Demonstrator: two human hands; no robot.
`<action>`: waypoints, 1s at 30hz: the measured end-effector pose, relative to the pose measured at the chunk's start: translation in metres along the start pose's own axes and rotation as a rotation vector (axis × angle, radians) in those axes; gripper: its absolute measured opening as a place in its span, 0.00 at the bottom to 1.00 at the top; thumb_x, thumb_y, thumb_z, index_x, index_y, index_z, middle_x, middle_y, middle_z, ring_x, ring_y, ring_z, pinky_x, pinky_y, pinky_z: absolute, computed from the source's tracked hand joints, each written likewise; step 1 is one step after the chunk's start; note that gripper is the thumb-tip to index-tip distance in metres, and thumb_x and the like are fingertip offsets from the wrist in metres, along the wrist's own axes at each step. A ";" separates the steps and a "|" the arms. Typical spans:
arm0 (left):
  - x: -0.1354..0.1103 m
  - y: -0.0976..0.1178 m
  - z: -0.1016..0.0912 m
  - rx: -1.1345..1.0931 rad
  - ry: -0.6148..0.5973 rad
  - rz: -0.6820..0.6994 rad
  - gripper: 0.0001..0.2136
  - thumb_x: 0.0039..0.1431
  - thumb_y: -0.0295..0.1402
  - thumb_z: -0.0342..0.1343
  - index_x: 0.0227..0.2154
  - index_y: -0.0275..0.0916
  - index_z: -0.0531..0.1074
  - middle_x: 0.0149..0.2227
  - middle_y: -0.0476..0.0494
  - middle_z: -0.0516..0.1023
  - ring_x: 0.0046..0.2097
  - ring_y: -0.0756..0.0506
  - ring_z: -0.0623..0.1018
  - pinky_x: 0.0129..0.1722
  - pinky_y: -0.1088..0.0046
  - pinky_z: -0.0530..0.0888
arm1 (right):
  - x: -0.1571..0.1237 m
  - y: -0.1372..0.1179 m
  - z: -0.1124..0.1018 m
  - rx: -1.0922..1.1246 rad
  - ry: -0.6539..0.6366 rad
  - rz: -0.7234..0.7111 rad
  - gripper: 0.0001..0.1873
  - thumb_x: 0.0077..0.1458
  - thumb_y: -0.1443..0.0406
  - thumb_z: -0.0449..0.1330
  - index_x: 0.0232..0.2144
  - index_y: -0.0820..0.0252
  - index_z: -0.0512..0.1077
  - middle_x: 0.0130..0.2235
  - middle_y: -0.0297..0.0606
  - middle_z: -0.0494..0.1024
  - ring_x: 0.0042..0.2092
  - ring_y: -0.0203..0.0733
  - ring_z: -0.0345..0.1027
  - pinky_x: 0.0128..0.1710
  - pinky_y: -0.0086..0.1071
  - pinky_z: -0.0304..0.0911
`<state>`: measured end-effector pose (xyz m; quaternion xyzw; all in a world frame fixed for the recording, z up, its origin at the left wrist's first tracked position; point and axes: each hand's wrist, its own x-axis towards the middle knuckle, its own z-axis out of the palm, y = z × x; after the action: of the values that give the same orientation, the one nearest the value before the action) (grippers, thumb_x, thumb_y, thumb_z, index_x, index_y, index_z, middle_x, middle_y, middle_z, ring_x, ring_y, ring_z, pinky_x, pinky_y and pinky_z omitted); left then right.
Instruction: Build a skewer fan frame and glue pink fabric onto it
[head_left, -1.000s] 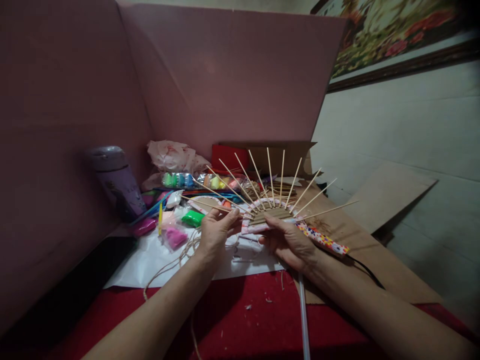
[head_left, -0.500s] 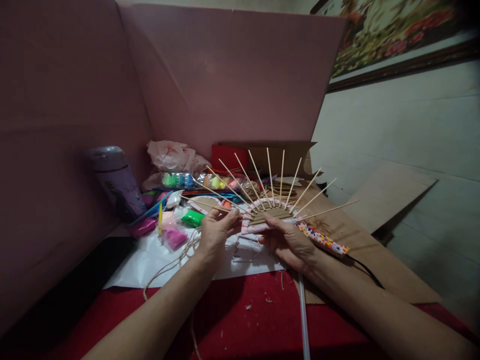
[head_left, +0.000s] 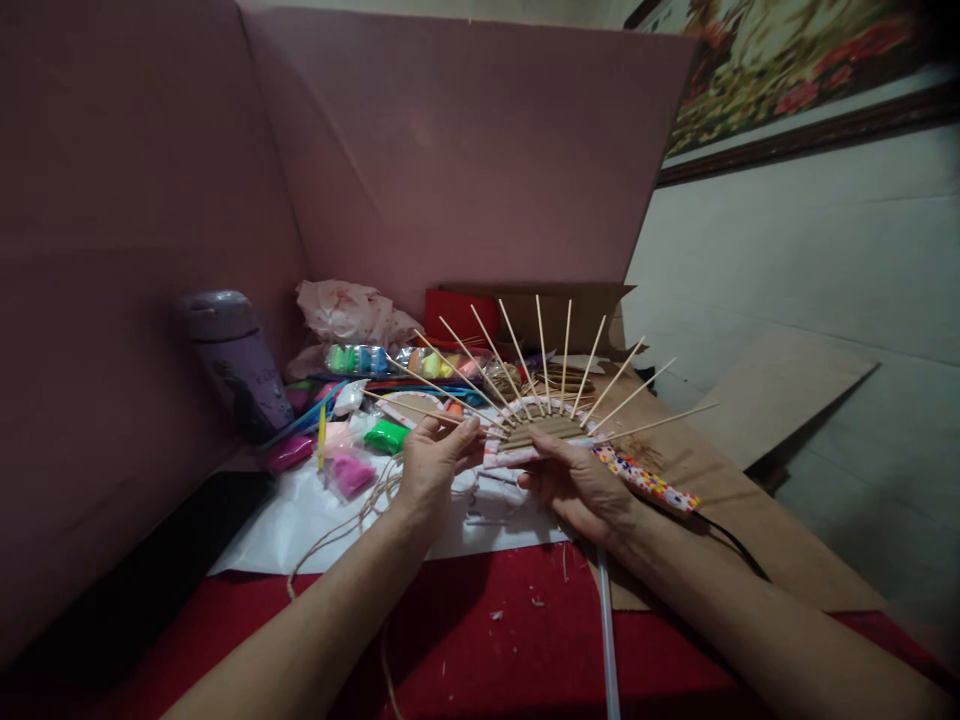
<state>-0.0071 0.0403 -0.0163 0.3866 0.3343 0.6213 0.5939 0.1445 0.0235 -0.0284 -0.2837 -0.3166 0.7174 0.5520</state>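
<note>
A half-round piece of corrugated cardboard (head_left: pixel 551 432) with a pink-and-white wrapped rim is held up over the table. Several thin wooden sticks (head_left: pixel 545 345) fan outward from its curved edge. My right hand (head_left: pixel 581 485) grips its lower edge, thumb on the front and fingers behind. At the left end my left hand (head_left: pixel 435 465) is closed, thumb and forefinger pinching the lowest stick (head_left: pixel 401 402) near the cardboard. A second half-round cardboard piece (head_left: pixel 411 408) lies behind my left hand, partly covered by the sticks.
Packets of coloured clay (head_left: pixel 386 436) and a purple bottle (head_left: pixel 238 365) stand at left. Twine (head_left: pixel 337 535) trails over white paper (head_left: pixel 262 530). A flower-patterned glue gun (head_left: pixel 652 482), with a cord, rests on a cardboard sheet (head_left: pixel 757 540). A clear glue stick (head_left: pixel 607 630) lies in front.
Almost nothing differs. Both hands keep the same hold on the cardboard and stick; the whole view has shifted very slightly.
</note>
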 end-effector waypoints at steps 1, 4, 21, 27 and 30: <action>0.000 0.000 0.000 0.000 -0.003 0.001 0.11 0.38 0.34 0.63 0.23 0.35 0.66 0.23 0.48 0.76 0.26 0.49 0.76 0.29 0.71 0.72 | 0.000 0.000 0.000 0.002 0.010 -0.002 0.04 0.45 0.66 0.61 0.23 0.63 0.70 0.25 0.36 0.75 0.28 0.34 0.68 0.25 0.26 0.65; -0.001 0.001 0.001 -0.008 -0.017 0.000 0.11 0.38 0.34 0.62 0.23 0.35 0.66 0.23 0.48 0.76 0.25 0.49 0.76 0.29 0.71 0.72 | 0.001 0.000 0.000 -0.002 -0.003 -0.004 0.06 0.45 0.65 0.61 0.24 0.64 0.70 0.25 0.36 0.75 0.28 0.34 0.68 0.25 0.26 0.65; -0.004 0.005 0.001 -0.010 -0.007 0.004 0.11 0.39 0.34 0.62 0.23 0.35 0.66 0.23 0.49 0.76 0.25 0.50 0.75 0.27 0.75 0.71 | 0.002 0.000 0.001 0.024 -0.016 0.000 0.05 0.45 0.66 0.61 0.23 0.65 0.70 0.24 0.36 0.74 0.28 0.36 0.68 0.24 0.26 0.66; -0.003 0.005 0.002 0.009 -0.013 -0.008 0.10 0.41 0.33 0.61 0.24 0.35 0.65 0.23 0.48 0.76 0.25 0.50 0.75 0.27 0.75 0.71 | 0.002 -0.001 0.002 0.020 -0.009 -0.019 0.06 0.44 0.66 0.61 0.25 0.65 0.71 0.24 0.36 0.74 0.27 0.35 0.69 0.23 0.25 0.66; -0.003 0.005 0.003 0.014 -0.005 -0.011 0.10 0.42 0.32 0.61 0.24 0.35 0.65 0.23 0.48 0.75 0.26 0.50 0.75 0.26 0.75 0.71 | 0.002 0.000 0.001 0.024 0.022 -0.001 0.06 0.45 0.66 0.61 0.24 0.66 0.71 0.23 0.35 0.74 0.25 0.33 0.68 0.23 0.25 0.66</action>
<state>-0.0071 0.0369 -0.0112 0.3907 0.3392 0.6146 0.5954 0.1431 0.0254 -0.0279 -0.2846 -0.3022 0.7176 0.5592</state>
